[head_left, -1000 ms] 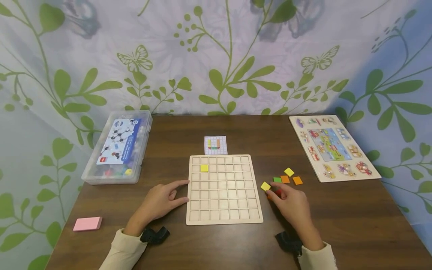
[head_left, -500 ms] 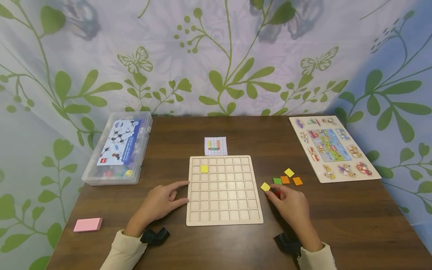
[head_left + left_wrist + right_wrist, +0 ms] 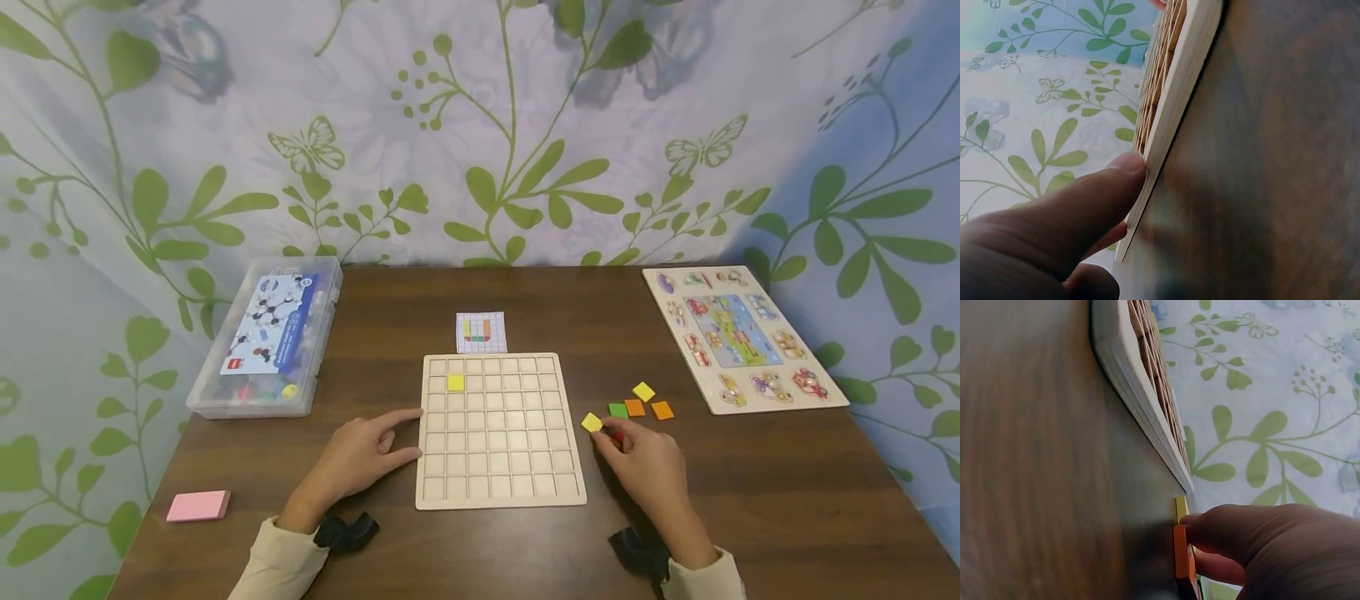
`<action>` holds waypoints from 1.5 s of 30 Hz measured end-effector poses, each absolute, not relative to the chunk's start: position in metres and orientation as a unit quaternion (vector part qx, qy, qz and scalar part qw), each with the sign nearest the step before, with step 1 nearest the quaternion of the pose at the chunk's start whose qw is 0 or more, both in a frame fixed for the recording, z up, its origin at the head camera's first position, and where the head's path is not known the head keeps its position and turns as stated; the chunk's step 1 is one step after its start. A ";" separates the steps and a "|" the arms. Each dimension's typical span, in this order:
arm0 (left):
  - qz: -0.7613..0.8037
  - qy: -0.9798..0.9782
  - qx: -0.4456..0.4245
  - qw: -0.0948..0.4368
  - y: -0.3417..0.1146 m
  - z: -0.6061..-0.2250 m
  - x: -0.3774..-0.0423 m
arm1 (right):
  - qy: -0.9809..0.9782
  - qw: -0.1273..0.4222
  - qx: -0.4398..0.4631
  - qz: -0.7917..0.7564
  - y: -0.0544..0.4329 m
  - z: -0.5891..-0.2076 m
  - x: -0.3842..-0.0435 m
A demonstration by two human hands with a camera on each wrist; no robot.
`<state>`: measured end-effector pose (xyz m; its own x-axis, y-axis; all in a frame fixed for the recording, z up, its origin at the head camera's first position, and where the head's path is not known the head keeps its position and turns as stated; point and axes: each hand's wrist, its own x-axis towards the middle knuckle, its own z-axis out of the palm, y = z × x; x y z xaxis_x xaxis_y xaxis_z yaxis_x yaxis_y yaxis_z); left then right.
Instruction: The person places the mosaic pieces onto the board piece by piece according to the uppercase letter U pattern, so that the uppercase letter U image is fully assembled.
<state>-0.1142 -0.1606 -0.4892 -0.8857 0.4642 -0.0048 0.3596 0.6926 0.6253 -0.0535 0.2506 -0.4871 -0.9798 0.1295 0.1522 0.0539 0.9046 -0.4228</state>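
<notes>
A square wooden grid board [image 3: 500, 505] lies mid-table, with one yellow tile [image 3: 455, 383] in a cell near its upper left. Thumb and index finger of my left hand [image 3: 356, 458] touch the board's left edge, spread apart. Right of the board, my right hand [image 3: 651, 467] pinches another yellow tile [image 3: 591, 423] by its near corner. Below that thumb, in the right wrist view, an orange tile [image 3: 1181, 553] shows. A red tile [image 3: 618, 436] is partly hidden under the right hand. Beyond it lie a green tile [image 3: 618, 410], orange tiles [image 3: 662, 410] and a third yellow tile [image 3: 643, 391].
Behind the board lies a small pattern card [image 3: 482, 332] with a coloured U shape. A clear plastic case [image 3: 262, 337] stands back left, and a pink block [image 3: 198, 506] front left. A wooden picture puzzle [image 3: 742, 337] lies back right, near a patterned curtain [image 3: 480, 125].
The head view has tipped up slightly, so everything appears a little lower. Both hands, the board and the tiles keep their places relative to each other.
</notes>
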 end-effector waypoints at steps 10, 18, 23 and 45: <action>0.318 0.918 0.228 0.071 -0.161 -0.489 -0.114 | -0.969 0.131 -0.032 0.205 0.248 -0.489 -0.053; 0.320 0.917 0.224 0.079 -0.161 -0.492 -0.112 | -0.963 0.170 -0.013 0.207 0.249 -0.494 -0.050; 0.326 0.914 0.228 0.076 -0.162 -0.491 -0.112 | -0.954 0.213 0.013 0.211 0.249 -0.496 -0.050; 0.321 0.916 0.229 0.077 -0.160 -0.492 -0.111 | -0.937 0.222 0.090 0.253 0.239 -0.481 -0.056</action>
